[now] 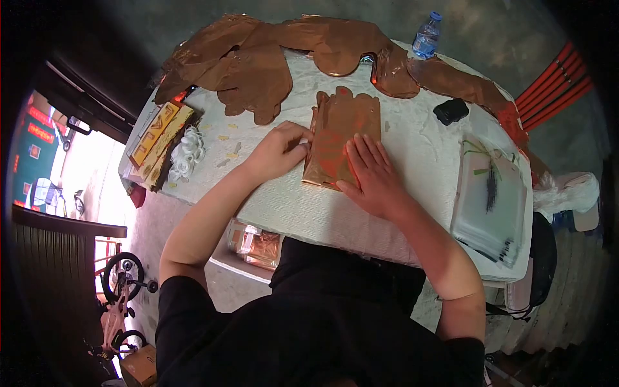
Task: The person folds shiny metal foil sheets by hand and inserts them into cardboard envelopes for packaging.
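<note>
A folded brown sheet (351,116), shiny like foil along its lower edge and marked with red patches, lies in front of me on the cloth-covered table. My left hand (282,151) is at its left side, fingers curled in and thumb and fingertips pinching the edge. Flat on the lower right part of the sheet rests my right hand (372,171), its fingers stretched out and its thumb apart. Larger brown sheets (258,77) with wavy, cut-looking outlines spread along the far side of the table.
At left are yellow-and-gold packets (158,138) beside a white ruffled bundle (187,155). A water bottle (427,37) stands at the far edge. On the right lie a small black object (451,111) and a stack of clear plastic sleeves (487,206). A box (255,244) sits below the table.
</note>
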